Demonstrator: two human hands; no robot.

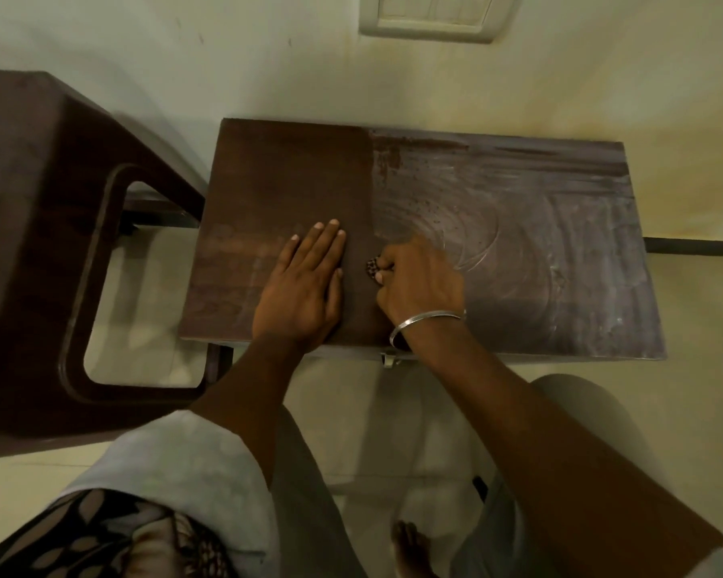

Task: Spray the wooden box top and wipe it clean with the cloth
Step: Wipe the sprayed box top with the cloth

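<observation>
Your left hand [305, 281] lies flat, fingers together, on the dark brown rectangular wooden box top [414, 239]; your right hand [418, 285] beside it is curled, fingers bunched around a small dark patterned cloth [372, 267] pressed on the wood near the streaky right half

No words, numbers, labels or brand names can be read anywhere in the picture. Nothing is written on the wooden box top [497, 227]; only pale smears and dark spots are seen on it. Nothing is printed on the switch plate [435, 14] on the wall, or it is too blurred to be told. The small patterned cloth [371, 267] is marked with dots, not letters. The dark stool [38, 244] is plain. The metal bangle [426, 323] is plain too, and no sign is seen on it.
</observation>
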